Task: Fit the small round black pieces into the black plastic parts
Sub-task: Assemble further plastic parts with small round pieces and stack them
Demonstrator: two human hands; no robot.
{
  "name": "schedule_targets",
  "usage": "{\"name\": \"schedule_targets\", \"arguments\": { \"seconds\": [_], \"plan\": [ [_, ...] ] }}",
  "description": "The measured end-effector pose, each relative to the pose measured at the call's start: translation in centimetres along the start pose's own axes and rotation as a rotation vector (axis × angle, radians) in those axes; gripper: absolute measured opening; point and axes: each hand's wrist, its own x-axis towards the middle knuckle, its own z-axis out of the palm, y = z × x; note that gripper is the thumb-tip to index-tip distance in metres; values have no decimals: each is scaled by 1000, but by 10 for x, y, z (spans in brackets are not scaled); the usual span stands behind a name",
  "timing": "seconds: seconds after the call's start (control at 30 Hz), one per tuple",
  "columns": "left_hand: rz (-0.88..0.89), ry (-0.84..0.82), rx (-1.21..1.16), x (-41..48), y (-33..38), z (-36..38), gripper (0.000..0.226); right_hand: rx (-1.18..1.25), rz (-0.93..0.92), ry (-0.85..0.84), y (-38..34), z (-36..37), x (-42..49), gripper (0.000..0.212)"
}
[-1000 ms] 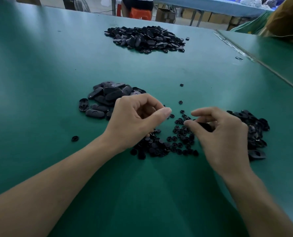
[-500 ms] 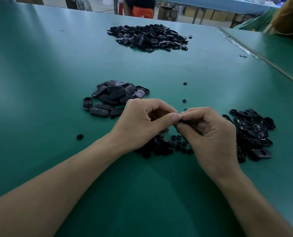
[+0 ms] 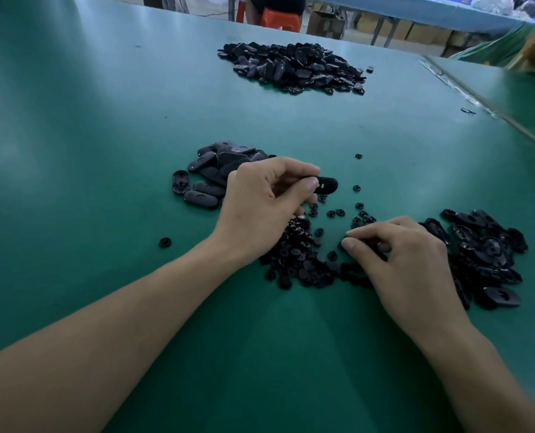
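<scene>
Half a second earlier the two hands were pressed together fingertip to fingertip above the small round black pieces (image 3: 300, 264); they are now seen drawn apart. A black oval plastic part (image 3: 327, 185) is pinched between the thumb and curled fingers of the left hand (image 3: 260, 207), and its far end is left sticking out to the right above the scattered pieces. The right hand (image 3: 403, 264) has been lowered onto the near right edge of that scatter, with fingers curled and thumb and forefinger brought close. Whether a piece is gripped there cannot be told.

A small pile of oval black parts (image 3: 210, 173) is partly hidden behind the left hand. A second pile of black parts (image 3: 484, 251) lies just beside the right hand, on its right. A large heap of black parts (image 3: 291, 67) is set well apart, near the far edge of the green table (image 3: 104, 151). One stray round piece (image 3: 165, 242) lies alone left of the left wrist. Broad bare green surface is seen on the left and in front. A seam in the tabletop (image 3: 478, 104) runs diagonally on the right.
</scene>
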Motion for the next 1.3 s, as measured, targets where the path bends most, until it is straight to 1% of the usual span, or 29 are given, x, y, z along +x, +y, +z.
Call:
{"name": "schedule_targets", "arguments": {
  "seconds": [0.07, 0.13, 0.2, 0.37, 0.47, 0.57, 0.7, 0.77, 0.83, 0.93, 1.07, 1.17, 1.23, 1.3],
  "plan": [
    [-4, -3, -10, -1, 1, 2, 13, 30, 1, 1, -1, 1, 0, 3],
    [-4, -9, -6, -1, 1, 2, 12, 46, -2, 10, -1, 2, 1, 9],
    [0, -20, 5, -1, 1, 2, 11, 55, -23, 32, -1, 4, 2, 11],
    [-4, -51, 11, -3, 3, 0, 12, 157, -90, 193, -5, 3, 3, 12],
    [-8, -39, 22, -3, 4, 0, 15, 156, -151, 243, -7, 4, 3, 12],
    [4, -30, 72, -4, 4, 0, 19, 167, -149, 244, -5, 7, 4, 9],
    [49, -39, 176, -5, 5, 2, 26, 172, -156, 264, -5, 10, 4, 11],
    [86, -45, 250, -4, 6, 1, 28, 174, -162, 266, -5, 10, 4, 16],
    [129, -55, 283, -4, 8, 1, 24, 190, -146, 262, -5, 10, 4, 21],
    [156, -85, 246, -5, 9, 2, 17, 202, -163, 253, -5, 11, 5, 18],
    [132, -137, 136, -7, 7, 4, 14, 214, -224, 279, -6, 11, 4, 18],
    [160, -146, 156, -8, 7, 3, 14, 236, -244, 272, -7, 11, 4, 21],
    [173, -142, 223, -8, 7, 2, 20, 271, -221, 255, -7, 11, 4, 24],
    [179, -152, 286, -8, 6, 1, 35, 295, -206, 251, -6, 11, 4, 23]
  ]
}}
